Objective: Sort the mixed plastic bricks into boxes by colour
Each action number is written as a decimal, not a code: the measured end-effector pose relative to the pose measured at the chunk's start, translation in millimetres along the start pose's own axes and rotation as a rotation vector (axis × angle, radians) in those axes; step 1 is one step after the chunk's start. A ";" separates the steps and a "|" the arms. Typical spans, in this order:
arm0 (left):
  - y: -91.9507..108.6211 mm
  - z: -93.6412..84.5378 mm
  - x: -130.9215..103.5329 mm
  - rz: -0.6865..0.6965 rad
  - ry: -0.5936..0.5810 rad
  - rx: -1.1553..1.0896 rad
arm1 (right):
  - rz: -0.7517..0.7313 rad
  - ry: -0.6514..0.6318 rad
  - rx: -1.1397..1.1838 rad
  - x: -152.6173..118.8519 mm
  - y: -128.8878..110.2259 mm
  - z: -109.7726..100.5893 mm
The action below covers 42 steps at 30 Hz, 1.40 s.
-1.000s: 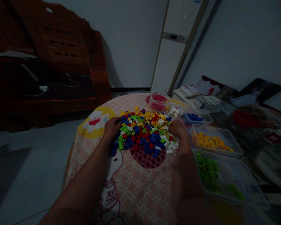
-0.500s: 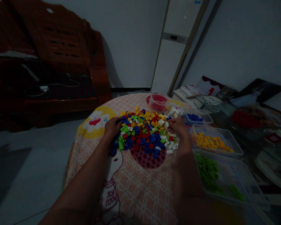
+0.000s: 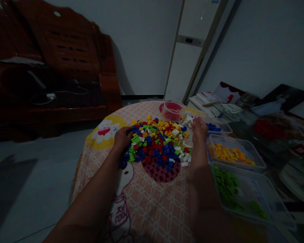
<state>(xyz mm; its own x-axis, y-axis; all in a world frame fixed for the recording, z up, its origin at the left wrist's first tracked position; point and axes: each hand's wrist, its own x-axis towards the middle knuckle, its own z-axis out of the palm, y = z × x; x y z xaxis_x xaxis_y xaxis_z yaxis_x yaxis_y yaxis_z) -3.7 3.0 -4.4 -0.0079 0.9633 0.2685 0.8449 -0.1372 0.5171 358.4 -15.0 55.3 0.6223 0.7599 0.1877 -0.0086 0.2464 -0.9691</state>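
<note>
A mixed pile of toy building bricks (image 3: 157, 141) in yellow, green, blue, red and white lies on the table. My left hand (image 3: 122, 137) rests against the pile's left edge, its fingers loosely bent and partly hidden, with no brick seen in it. To the right of the pile, my right hand (image 3: 199, 130) is raised beside the white bricks (image 3: 188, 119). Its fingers stretch away from me and look open, and I make out nothing in them. Behind that hand, blue bricks (image 3: 213, 127) lie in a clear box, partly covered by it.
Clear boxes of yellow bricks (image 3: 231, 154) and green bricks (image 3: 225, 187) line the right side. A round clear tub (image 3: 172, 107) stands at the back, with red showing in it. A patterned cloth (image 3: 157, 206) covers the table. Beyond is a wooden bench (image 3: 107, 87).
My right hand has left the pile's right edge and moved right and away from me, to beside the white bricks. My left hand stays at the pile's left edge.
</note>
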 end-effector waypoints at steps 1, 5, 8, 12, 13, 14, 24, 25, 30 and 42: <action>0.0 -0.3 0.0 0.005 0.001 0.001 | -0.009 -0.007 -0.043 -1.3 -0.5 0.1; 1.4 -1.4 -0.8 0.006 0.012 0.003 | 0.036 -0.089 -0.242 -12.5 -6.2 3.3; 4.5 -3.1 -1.7 -0.006 -0.007 0.000 | 0.154 -0.253 -0.451 -24.4 -10.9 5.8; 8.2 -6.1 -2.0 -0.022 -0.036 0.005 | 0.187 -0.433 -0.647 -36.7 -12.0 9.4; 8.6 -6.5 -1.9 -0.024 -0.039 0.007 | 0.162 -0.474 -0.692 -38.5 -11.5 10.2; 8.7 -6.6 -1.7 -0.027 -0.040 0.009 | 0.126 -0.522 -0.739 -39.8 -10.7 10.8; 5.1 -3.7 -1.4 -0.013 -0.019 -0.013 | 0.164 -0.579 -0.746 -42.7 -11.5 12.4; 5.3 -3.9 -1.5 -0.013 -0.022 -0.012 | 0.193 -0.565 -0.700 -42.4 -11.6 12.4; 4.9 -3.8 -1.4 0.001 -0.017 -0.006 | 0.244 -0.429 -0.525 -38.8 -7.8 12.0; 2.2 -1.0 -0.2 -0.014 -0.006 -0.015 | -0.069 -0.146 -0.266 -11.2 10.0 4.0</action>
<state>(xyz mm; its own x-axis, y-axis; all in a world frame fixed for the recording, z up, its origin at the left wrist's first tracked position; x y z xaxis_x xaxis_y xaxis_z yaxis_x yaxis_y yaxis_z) -2.4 2.2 -2.5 -0.0168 0.9665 0.2563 0.8364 -0.1269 0.5333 348.2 -18.6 44.2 0.4950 0.8301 0.2566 0.2465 0.1489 -0.9576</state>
